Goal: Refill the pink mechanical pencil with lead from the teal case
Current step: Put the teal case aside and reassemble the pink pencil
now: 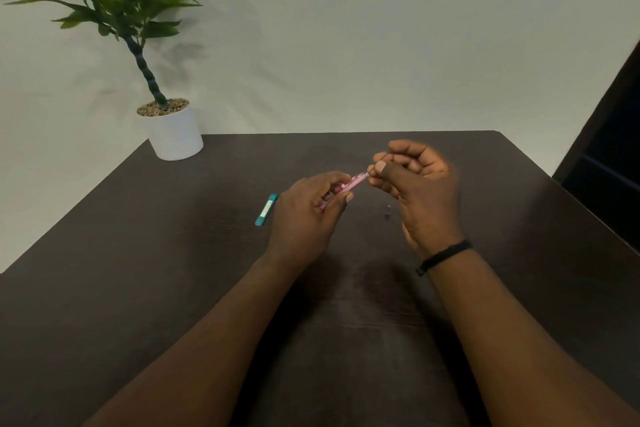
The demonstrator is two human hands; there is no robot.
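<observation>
While the pink mechanical pencil (pixel 346 186) is gripped above the table (pixel 173 253) by the left hand (pixel 308 215), a thin lead (pixel 381 163) is pinched at its open end by the right hand (pixel 420 184). The teal case (pixel 266 210) is left flat just beside the left hand; a small cap (pixel 387 211) is seen near the right.

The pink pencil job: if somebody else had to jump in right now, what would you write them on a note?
Left hand: wrapped around the pink mechanical pencil, held above the table with its open end pointing toward the other hand.
Right hand: pinching a thin lead right at that open end.
Teal case: lying flat on the table, just left of the left hand.
A small dark piece, maybe the pencil's cap, lies on the table under the right hand.
Done: lead taken out, pencil end open.
Left: slide the lead in, then probably refit that small piece.
</observation>
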